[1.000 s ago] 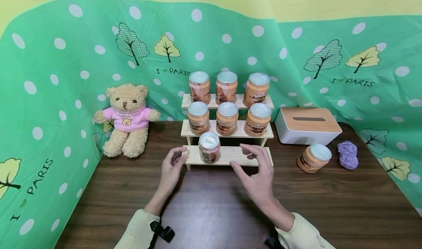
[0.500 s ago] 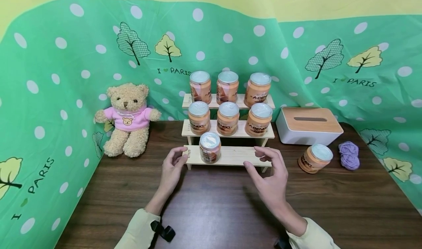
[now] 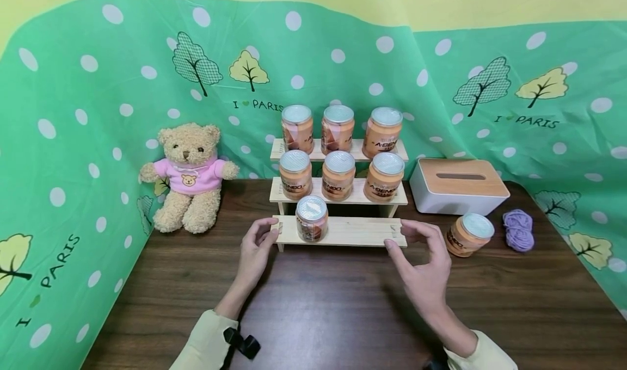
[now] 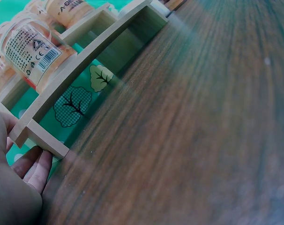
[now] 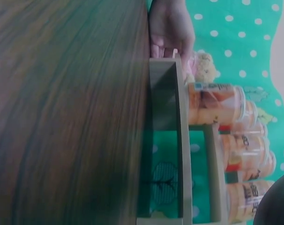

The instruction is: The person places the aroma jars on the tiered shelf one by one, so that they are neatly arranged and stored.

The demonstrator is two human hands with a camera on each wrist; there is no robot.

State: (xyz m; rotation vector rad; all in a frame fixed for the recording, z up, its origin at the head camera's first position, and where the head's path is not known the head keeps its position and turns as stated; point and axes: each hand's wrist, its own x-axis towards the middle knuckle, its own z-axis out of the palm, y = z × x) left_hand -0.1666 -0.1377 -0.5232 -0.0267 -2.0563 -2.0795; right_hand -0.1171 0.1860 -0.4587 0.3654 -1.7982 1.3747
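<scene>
A three-step wooden rack (image 3: pixel 352 231) stands mid-table with three orange jars on its top step and three on the middle one. A single jar (image 3: pixel 311 219) sits on the lowest step. My left hand (image 3: pixel 256 247) grips the left end of that step, thumb on top; in the left wrist view its fingers (image 4: pixel 32 168) curl at the rack's (image 4: pixel 85 79) corner leg. At the step's right end hovers my right hand (image 3: pixel 416 250), thumb and fingers spread in a curve around nothing. A loose orange jar (image 3: pixel 467 235) lies tilted just right of it.
A teddy bear (image 3: pixel 188 177) in a pink top sits at the back left. A white tissue box (image 3: pixel 458 185) with a wooden lid and a ball of purple yarn (image 3: pixel 517 230) are at the right. Green dotted cloth walls the table's back and sides.
My right hand has slid rightward from the middle of the lowest step to its right end, closer to the loose jar. The left hand has stayed on the rack.
</scene>
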